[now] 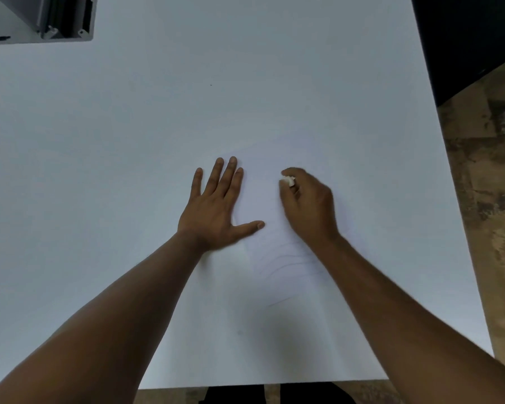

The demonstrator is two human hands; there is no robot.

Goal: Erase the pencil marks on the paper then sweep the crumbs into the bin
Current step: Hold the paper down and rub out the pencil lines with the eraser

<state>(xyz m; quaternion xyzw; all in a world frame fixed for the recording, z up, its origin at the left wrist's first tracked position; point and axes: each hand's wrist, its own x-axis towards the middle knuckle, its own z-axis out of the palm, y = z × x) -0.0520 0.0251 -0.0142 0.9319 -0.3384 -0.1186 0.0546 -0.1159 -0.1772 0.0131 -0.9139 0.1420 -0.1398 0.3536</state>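
Observation:
A white sheet of paper [277, 158] lies on the white table, its edges hard to make out. Faint curved pencil marks [283, 262] show on it between my wrists. My left hand [216, 205] lies flat with fingers spread, pressing the paper down at its left side. My right hand [309, 205] pinches a small white eraser [288, 180] between fingertips and thumb, its tip down near the paper just right of my left hand. No crumbs or bin can be made out.
The white table [129, 141] fills most of the view; its right edge [449, 170] runs beside a mottled brown floor [490, 199]. A grey metal frame [67, 21] sits at the far left corner. A dark object [473, 39] stands at the far right.

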